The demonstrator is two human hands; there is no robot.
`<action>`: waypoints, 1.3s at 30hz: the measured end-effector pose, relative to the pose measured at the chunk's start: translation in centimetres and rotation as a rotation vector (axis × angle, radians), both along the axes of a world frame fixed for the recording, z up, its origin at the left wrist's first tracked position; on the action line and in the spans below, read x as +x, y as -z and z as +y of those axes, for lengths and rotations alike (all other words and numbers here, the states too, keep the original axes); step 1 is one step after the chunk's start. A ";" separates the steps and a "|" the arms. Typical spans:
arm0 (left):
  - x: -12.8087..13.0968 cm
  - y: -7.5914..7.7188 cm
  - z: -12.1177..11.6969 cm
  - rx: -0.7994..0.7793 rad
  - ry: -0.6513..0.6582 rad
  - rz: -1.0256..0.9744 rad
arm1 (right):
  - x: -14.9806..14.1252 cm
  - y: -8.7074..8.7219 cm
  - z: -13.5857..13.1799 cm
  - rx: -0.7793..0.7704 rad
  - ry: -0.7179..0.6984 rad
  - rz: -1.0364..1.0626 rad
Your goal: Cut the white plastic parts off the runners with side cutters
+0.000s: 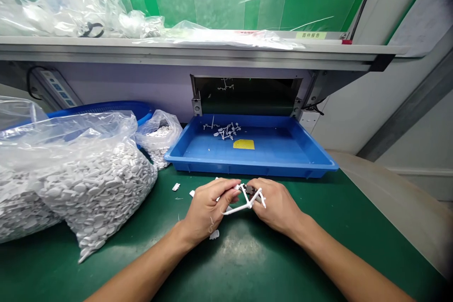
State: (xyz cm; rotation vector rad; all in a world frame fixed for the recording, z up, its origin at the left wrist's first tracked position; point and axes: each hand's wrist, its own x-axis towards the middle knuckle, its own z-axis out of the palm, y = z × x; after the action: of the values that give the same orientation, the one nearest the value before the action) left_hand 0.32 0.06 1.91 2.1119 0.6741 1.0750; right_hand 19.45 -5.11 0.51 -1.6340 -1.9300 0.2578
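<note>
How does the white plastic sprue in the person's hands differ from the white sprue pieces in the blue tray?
The white plastic sprue is held up between the left hand and right hand, while the white sprue pieces lie on the floor of the blue tray. The held sprue looks larger, with long, open branches; the tray pieces look smaller and sit in a tangled cluster. Both are white, branching plastic.

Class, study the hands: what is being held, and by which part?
The left hand and right hand hold one white plastic frame at its upper end, between the fingers.
</note>
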 end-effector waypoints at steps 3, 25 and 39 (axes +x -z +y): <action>0.3 0.7 0.5 -0.023 -0.033 0.050 | 0.3 0.5 0.3 -0.064 -0.016 0.022; -17.5 -18.5 4.7 0.516 -0.905 0.698 | -4.7 -1.5 -4.3 -0.284 -0.614 0.290; -16.0 -8.7 -6.1 -0.093 -0.344 0.829 | -4.3 1.4 -2.6 -0.290 -0.476 0.312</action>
State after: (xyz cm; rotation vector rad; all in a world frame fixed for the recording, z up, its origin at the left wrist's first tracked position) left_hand -15.64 -6.07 10.61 2.3794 1.4782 0.2573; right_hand 15.18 -7.71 -0.87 -1.1802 -2.0714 0.9608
